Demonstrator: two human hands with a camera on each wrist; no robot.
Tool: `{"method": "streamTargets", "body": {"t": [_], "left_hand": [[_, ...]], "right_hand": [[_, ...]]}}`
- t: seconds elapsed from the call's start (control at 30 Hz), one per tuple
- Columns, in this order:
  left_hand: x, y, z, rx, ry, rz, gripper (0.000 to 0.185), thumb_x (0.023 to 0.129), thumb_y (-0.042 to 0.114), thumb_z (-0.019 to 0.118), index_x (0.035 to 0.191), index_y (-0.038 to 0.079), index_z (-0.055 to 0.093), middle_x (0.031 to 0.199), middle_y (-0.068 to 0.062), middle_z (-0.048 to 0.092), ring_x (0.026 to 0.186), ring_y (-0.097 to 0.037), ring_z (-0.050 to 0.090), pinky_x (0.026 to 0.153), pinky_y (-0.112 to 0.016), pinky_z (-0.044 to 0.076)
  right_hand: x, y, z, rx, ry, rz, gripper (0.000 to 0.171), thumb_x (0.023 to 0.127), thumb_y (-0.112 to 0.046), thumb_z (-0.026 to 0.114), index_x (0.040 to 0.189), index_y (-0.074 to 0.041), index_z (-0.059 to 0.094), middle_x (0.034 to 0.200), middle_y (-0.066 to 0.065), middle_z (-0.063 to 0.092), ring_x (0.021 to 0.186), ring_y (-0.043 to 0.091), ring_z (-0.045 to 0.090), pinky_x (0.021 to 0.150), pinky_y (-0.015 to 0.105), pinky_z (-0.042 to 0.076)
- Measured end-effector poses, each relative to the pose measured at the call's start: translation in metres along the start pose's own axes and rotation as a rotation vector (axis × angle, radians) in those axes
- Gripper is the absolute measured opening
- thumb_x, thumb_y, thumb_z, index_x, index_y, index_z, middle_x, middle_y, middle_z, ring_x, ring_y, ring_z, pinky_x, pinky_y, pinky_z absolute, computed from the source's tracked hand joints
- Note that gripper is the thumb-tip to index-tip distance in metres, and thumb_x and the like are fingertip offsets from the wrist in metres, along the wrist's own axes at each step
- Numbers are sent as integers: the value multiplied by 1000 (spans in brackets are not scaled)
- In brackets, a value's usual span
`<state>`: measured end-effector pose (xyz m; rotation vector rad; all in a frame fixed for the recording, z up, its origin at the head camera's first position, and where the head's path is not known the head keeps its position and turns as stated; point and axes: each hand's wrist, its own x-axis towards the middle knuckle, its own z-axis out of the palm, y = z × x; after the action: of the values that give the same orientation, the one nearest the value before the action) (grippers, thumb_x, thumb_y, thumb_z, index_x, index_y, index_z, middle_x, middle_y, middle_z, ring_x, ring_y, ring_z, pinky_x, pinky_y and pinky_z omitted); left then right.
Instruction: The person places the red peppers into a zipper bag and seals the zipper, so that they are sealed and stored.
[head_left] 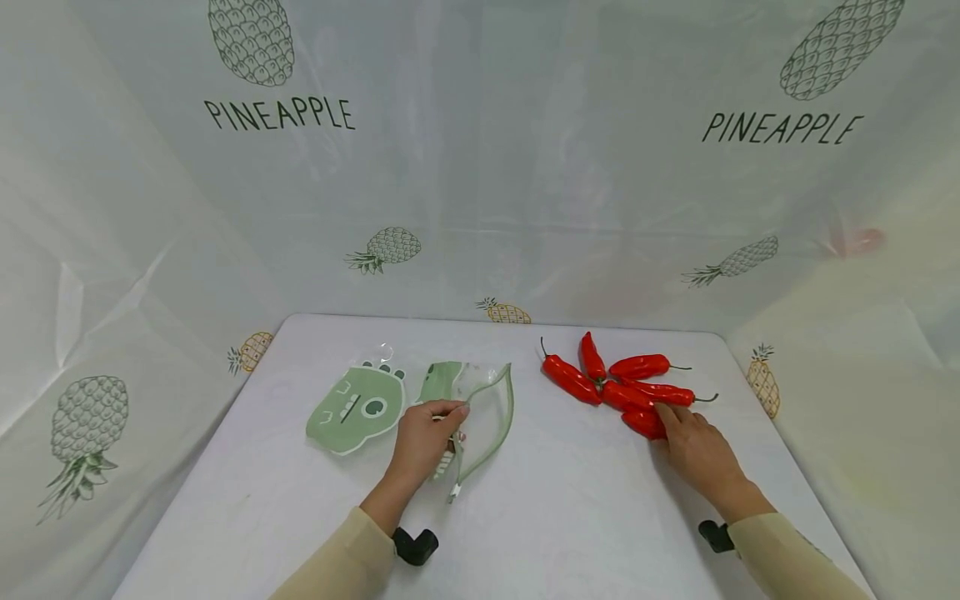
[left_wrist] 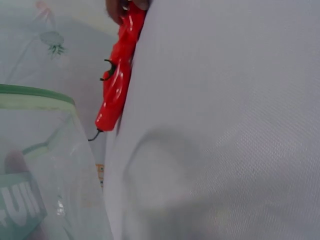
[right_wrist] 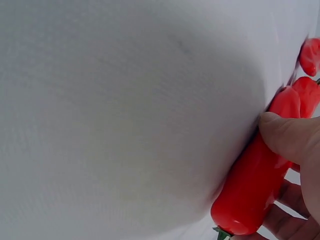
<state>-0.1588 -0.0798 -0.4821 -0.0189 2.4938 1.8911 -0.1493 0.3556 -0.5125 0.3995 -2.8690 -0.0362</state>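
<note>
Right hand (head_left: 693, 446) grips nearest chilli (head_left: 643, 422) of the pile, long axis crosswise, with bag (head_left: 480, 417) well to its left, mouth pinched by left hand (head_left: 423, 440).

I see the table (head_left: 525, 517) running away from me toward the backdrop sheet (head_left: 480, 167), which stands behind it and wraps round both sides. On the table's left half lies a zip pouch (head_left: 420, 404), with my left hand (head_left: 423, 442) resting on its right part. On the right half, farther back, lies a cluster of chilli peppers (head_left: 622, 383), touching one another. My right hand (head_left: 697, 450) sits on the nearest pepper (head_left: 643, 422), at the cluster's front edge. Pouch and peppers lie well apart.
</note>
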Motion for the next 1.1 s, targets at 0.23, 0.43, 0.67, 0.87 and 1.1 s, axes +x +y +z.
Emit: {"method": "streamTargets", "body": {"t": [0.23, 0.43, 0.67, 0.87, 1.1], "left_hand": [[-1, 0, 0, 21, 38, 29, 20, 97, 29, 78, 107, 13, 84, 89, -8, 75, 68, -13, 69, 61, -25, 58], [-1, 4, -1, -1, 83, 65, 20, 97, 32, 79, 105, 13, 84, 88, -10, 76, 67, -12, 66, 60, -24, 55], [0, 5, -1, -100, 107, 96, 19, 98, 27, 78, 100, 9, 81, 77, -11, 69, 61, -12, 63, 53, -21, 47], [0, 6, -2, -113, 116, 107, 15, 99, 25, 77, 99, 10, 80, 73, -6, 69, 60, -12, 64, 53, -20, 48], [-1, 7, -2, -180, 67, 85, 17, 100, 20, 74, 105, 4, 78, 88, -18, 76, 66, -17, 73, 59, -24, 59]], "right_hand": [[0, -1, -2, 1, -56, 51, 71, 77, -16, 95, 136, 4, 60, 120, 29, 68, 105, 46, 67, 89, 61, 60], [0, 1, -3, -25, -68, 47, 66, 74, -20, 97, 126, 3, 64, 107, 23, 69, 94, 39, 68, 84, 56, 62], [2, 1, -11, 4, -98, 48, 56, 75, -19, 96, 117, 4, 67, 101, 20, 70, 90, 37, 69, 81, 55, 63], [3, -1, -16, 23, -112, 32, 52, 76, -16, 95, 115, 2, 66, 97, 17, 75, 85, 32, 72, 80, 51, 64], [5, 2, -21, 73, -148, 57, 70, 77, -19, 95, 134, 0, 59, 98, 15, 75, 82, 29, 71, 76, 51, 64]]}}
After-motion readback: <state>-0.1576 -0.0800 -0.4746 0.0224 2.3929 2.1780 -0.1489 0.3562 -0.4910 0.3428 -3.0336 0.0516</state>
